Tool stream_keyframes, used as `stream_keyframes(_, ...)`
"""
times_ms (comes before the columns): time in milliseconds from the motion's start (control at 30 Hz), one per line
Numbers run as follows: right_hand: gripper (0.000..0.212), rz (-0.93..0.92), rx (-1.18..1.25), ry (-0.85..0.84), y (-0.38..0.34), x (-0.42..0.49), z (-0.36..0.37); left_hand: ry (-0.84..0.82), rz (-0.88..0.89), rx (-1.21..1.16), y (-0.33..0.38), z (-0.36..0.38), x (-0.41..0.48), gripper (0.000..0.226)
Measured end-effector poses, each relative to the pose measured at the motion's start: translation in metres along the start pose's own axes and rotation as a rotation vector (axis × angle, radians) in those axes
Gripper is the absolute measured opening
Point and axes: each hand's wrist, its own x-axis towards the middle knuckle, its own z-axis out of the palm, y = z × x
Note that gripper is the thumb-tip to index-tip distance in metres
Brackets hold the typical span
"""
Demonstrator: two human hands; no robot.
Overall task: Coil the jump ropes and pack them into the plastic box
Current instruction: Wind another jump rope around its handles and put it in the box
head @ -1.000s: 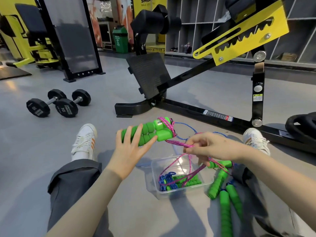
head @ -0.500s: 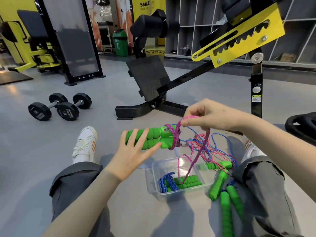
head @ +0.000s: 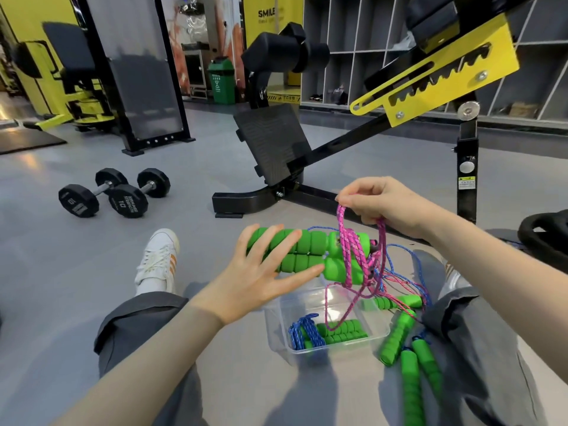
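1. I see the left hand point(head: 255, 281) gripping paired green handles point(head: 304, 252) above the plastic box point(head: 278, 330).
2. The right hand point(head: 381, 204) pinches pink rope point(head: 346, 250) looped around them.
3. A coiled blue rope point(head: 302, 333) lies inside.

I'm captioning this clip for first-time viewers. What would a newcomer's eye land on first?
Centre frame, the left hand holds a pair of green foam handles while the right hand, just above, pinches the pink rope wound round their ends. Below, a clear plastic box on the floor holds a coiled blue rope, more loose handles beside it. A yellow bracket looms at upper right.
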Motion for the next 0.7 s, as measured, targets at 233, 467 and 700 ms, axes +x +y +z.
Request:
stream_keyframes(233, 0.012, 0.006, 0.179, 0.037, 0.01, -0.013, 0.026, 0.137, -0.104, 0.002, -0.008, -0.008, 0.022, 0.042)
stream_keyframes(467, 0.047, 0.103, 0.165, 0.094, 0.043, -0.027, 0.065, 0.209, -0.254, 0.057, -0.015, -0.007, 0.028, 0.038)
stream_keyframes(700, 0.039, 0.129, 0.049, -0.01, 0.044, -0.04, 0.072, 0.085, -0.286, 0.148, -0.027, 0.006, 0.002, 0.047)
